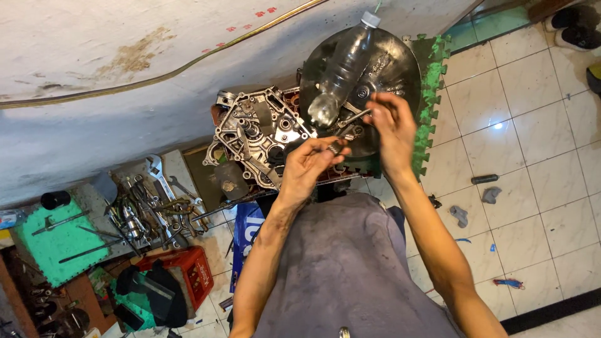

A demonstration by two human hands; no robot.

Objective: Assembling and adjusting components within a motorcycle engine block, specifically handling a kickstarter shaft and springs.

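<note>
My left hand [311, 161] pinches a small metal ring-like part [334, 149] between its fingertips. My right hand [392, 125] holds a thin metal tool [354, 117] whose tip points toward that part. Both hands hover over a round metal basin [400, 59]. A clear plastic bottle [341, 70] lies across the basin. To the left of the hands sits a grey aluminium engine case [256, 134] with gears and shafts showing.
A pile of wrenches and hand tools [147, 209] lies at the left by a green foam mat [59, 241]. A red plastic crate [191, 269] stands lower left. A green foam mat [432, 94] lies under the basin. Small parts and rags [491, 194] dot the white tiled floor at right.
</note>
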